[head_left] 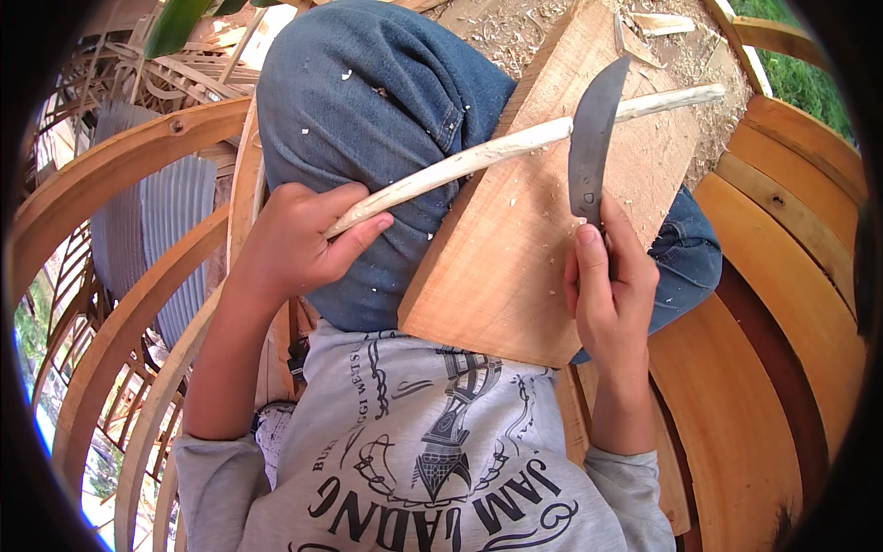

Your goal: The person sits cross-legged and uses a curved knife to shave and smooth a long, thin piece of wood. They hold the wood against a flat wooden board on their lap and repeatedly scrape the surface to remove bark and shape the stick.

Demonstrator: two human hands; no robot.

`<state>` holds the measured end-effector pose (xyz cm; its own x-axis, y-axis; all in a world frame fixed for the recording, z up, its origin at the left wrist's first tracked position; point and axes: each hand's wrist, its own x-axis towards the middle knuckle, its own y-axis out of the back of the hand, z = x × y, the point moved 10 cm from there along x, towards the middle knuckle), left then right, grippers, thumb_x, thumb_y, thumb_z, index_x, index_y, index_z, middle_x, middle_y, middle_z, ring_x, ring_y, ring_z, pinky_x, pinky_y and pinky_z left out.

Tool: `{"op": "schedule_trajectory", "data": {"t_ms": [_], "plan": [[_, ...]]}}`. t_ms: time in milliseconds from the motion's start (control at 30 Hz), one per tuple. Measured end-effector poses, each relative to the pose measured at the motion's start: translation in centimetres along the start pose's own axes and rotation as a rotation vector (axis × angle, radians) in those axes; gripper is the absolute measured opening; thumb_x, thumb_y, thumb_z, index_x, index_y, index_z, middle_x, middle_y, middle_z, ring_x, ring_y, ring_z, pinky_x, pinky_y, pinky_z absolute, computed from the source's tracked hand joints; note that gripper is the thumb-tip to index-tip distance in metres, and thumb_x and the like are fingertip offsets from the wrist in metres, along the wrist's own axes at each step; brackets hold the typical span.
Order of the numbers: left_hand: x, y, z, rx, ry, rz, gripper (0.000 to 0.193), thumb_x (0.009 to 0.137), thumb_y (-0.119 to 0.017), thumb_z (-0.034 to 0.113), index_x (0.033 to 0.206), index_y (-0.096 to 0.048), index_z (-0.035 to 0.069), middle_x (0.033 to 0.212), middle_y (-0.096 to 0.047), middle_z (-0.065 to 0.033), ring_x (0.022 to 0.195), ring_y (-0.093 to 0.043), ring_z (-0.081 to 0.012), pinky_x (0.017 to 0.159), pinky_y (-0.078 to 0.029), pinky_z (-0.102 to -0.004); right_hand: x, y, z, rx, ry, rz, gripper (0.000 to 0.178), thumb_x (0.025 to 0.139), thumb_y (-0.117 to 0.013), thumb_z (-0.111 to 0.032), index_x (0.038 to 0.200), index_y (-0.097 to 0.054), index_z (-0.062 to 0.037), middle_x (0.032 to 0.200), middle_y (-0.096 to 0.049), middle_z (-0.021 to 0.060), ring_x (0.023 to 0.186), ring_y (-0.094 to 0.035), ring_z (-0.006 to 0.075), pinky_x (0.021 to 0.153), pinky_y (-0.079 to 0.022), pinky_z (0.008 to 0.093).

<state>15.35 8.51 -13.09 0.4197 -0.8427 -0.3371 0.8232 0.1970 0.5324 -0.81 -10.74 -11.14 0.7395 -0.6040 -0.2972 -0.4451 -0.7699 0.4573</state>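
My left hand [308,235] is closed round the near end of a pale, peeled stick [469,161]. The stick slants up to the right across a thick wooden board [515,248], which rests against my lap. In my right hand [612,276] is a knife [593,138] with a broad, dark, curved blade pointing away from me. Its blade crosses over the stick toward the far end, hiding a short part of it. My fingers cover the knife's handle. Whether the edge touches the stick I cannot tell.
Curved wooden planks [773,267] rise on the right, and bent wooden ribs [138,156] stand on the left. Wood shavings [497,37] litter the surface beyond the board. My bent knee in blue jeans [359,101] lies left of the board. Grey corrugated sheets [175,239] show behind the ribs.
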Motion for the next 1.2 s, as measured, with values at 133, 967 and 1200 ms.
{"op": "schedule_trajectory", "data": {"t_ms": [133, 967, 1200], "plan": [[-0.2, -0.1, -0.4, -0.002, 0.025, 0.014, 0.021, 0.083, -0.069, 0.019, 0.073, -0.061, 0.002, 0.052, -0.05, -0.0152, 0.044, -0.052, -0.0306, 0.043, -0.037, -0.0342, 0.9, 3.0, -0.4, 0.424, -0.071, 0.134, 0.032, 0.096, -0.047, -0.008, 0.126, -0.054, 0.0016, 0.065, -0.054, 0.0019, 0.047, -0.044, 0.0026, 0.045, -0.037, 0.0177], [0.0, -0.1, 0.2, -0.023, 0.003, 0.012, 0.02, 0.084, -0.068, 0.017, 0.074, -0.062, 0.001, 0.052, -0.049, -0.0153, 0.042, -0.051, -0.0291, 0.043, -0.036, -0.0341, 1.4, 5.2, 0.0, 0.683, -0.024, 0.245, 0.037, 0.096, -0.046, -0.007, 0.132, -0.047, 0.0029, 0.064, -0.049, -0.0012, 0.047, -0.042, 0.004, 0.046, -0.033, 0.018], [0.2, 0.1, 0.1, -0.016, 0.027, -0.007, 0.02, 0.084, -0.068, 0.018, 0.074, -0.062, 0.001, 0.052, -0.05, -0.0155, 0.043, -0.051, -0.0312, 0.043, -0.037, -0.0345, 1.8, 3.9, -0.2, 0.694, -0.074, 0.273, 0.032, 0.097, -0.047, -0.008, 0.126, -0.052, 0.0032, 0.063, -0.049, -0.0015, 0.047, -0.041, 0.0034, 0.045, -0.032, 0.0182]]}}
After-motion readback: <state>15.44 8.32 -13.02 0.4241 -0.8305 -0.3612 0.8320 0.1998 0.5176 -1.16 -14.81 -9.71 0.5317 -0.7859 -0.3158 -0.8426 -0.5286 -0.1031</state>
